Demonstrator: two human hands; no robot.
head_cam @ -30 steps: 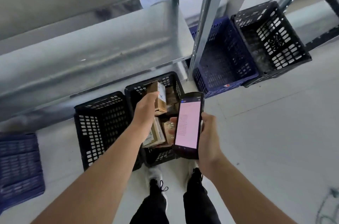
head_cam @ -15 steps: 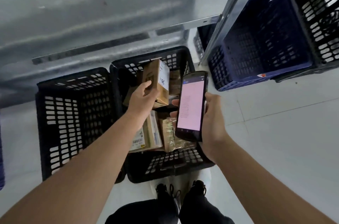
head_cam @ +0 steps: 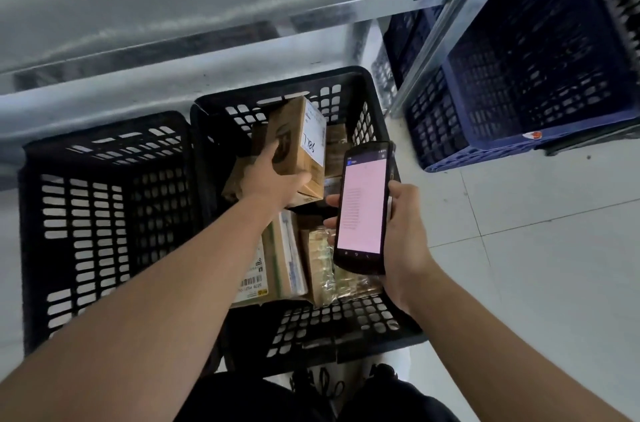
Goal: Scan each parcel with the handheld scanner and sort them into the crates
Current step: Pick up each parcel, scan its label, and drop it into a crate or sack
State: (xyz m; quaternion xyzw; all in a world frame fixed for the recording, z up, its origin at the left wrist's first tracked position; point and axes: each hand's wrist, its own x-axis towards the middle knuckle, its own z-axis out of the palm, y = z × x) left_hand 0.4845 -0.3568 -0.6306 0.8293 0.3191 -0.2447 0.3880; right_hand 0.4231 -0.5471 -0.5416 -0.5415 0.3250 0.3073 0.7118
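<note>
My left hand (head_cam: 273,181) grips a brown cardboard parcel (head_cam: 298,141) with a white handwritten label, holding it over the black crate (head_cam: 346,328) on the floor in front of me. That crate holds several other parcels, among them one with a barcode label (head_cam: 254,278) and a plastic-wrapped one (head_cam: 322,269). My right hand (head_cam: 403,234) holds the handheld scanner (head_cam: 363,207), a black phone-like device with a pink screen, just right of the parcel. A second black crate (head_cam: 104,214) stands to the left and looks empty.
A metal shelf (head_cam: 173,16) runs across the top with an upright post (head_cam: 440,27) at right. A blue crate (head_cam: 540,51) sits raised at right, another blue crate (head_cam: 433,131) under it. White tiled floor (head_cam: 519,248) spreads to the right. My shoes (head_cam: 346,383) are at the bottom.
The view has dropped and closed in on the black crates. My left hand has carried the parcel further over the crate; the scanner stays beside it in my right hand.
</note>
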